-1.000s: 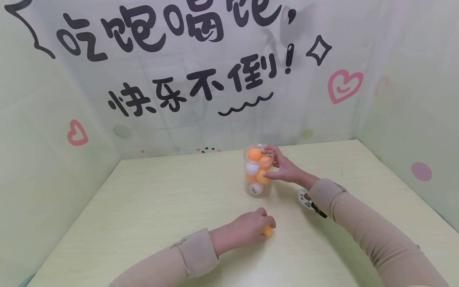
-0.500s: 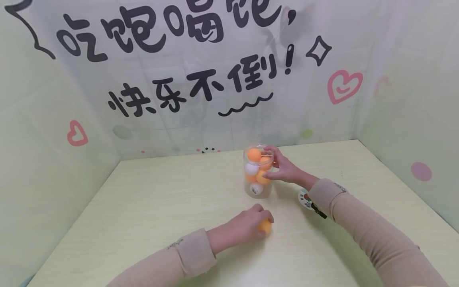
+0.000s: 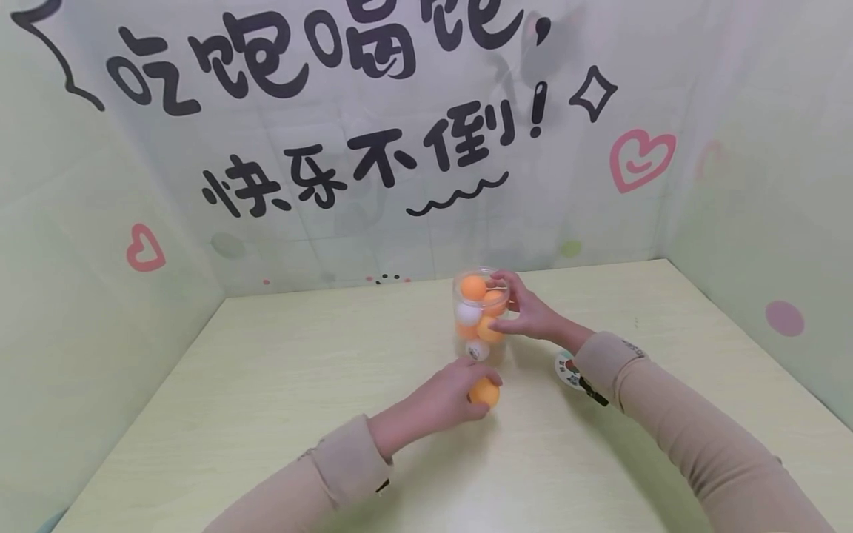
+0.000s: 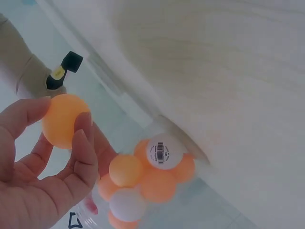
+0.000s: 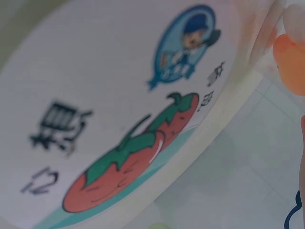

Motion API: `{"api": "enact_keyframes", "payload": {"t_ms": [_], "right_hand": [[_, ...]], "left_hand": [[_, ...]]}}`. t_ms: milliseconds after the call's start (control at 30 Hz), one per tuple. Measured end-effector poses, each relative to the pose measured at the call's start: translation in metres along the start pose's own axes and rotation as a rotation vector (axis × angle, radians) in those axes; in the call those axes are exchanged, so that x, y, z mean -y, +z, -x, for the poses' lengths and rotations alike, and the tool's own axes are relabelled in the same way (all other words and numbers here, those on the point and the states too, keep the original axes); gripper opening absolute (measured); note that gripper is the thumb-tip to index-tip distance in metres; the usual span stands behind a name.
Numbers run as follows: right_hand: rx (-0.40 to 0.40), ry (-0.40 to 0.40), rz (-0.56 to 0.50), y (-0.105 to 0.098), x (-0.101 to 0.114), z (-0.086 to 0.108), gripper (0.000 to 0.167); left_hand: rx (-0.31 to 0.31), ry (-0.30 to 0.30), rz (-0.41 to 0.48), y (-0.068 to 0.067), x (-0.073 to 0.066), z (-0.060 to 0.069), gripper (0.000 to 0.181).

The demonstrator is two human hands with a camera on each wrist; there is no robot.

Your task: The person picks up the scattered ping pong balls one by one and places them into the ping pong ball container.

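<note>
An orange ping-pong ball (image 3: 485,393) is pinched between the fingertips and thumb of my left hand (image 3: 443,396), just in front of the jar; the left wrist view shows the ball (image 4: 62,117) up close. My right hand (image 3: 533,314) grips the right side of a clear plastic jar (image 3: 460,343), which stands upright on the table. Inside the jar lie several orange and white ping-pong balls, one white ball (image 4: 165,151) bearing a printed barcode. The jar's top is open, with an orange ball (image 3: 473,288) near the rim. My left hand overlaps the jar's lower front.
On the table (image 3: 300,355), under my right forearm, is a round white disc (image 3: 565,370) printed with red fruit and writing; it fills much of the right wrist view. A fabric backdrop (image 3: 373,244) with dark lettering hangs behind the table, and walls rise at both sides.
My left hand has lifted the orange ball and moved forward and slightly left, closer to the jar. My right hand and the jar have stayed in place.
</note>
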State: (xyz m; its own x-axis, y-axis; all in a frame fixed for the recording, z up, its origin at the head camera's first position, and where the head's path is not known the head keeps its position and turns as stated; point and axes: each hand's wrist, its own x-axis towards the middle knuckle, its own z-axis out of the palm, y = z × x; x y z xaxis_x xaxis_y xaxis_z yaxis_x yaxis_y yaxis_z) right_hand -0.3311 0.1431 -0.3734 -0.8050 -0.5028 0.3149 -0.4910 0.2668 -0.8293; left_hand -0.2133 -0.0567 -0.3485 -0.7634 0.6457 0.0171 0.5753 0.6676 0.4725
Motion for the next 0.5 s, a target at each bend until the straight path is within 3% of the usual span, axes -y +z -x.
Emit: {"api": "enact_keyframes", "payload": {"t_ms": [233,500], "right_hand": [[-0.001,-0.005,-0.005,0.000,0.000,0.000,0.073],[-0.003,-0.015,-0.005,0.000,-0.004,0.000,0.073]], "left_hand": [[-0.100,0.068,0.025,-0.013,-0.002,-0.001,0.028],[-0.167,0.093,0.055,-0.024,-0.002,-0.005,0.028]]}}
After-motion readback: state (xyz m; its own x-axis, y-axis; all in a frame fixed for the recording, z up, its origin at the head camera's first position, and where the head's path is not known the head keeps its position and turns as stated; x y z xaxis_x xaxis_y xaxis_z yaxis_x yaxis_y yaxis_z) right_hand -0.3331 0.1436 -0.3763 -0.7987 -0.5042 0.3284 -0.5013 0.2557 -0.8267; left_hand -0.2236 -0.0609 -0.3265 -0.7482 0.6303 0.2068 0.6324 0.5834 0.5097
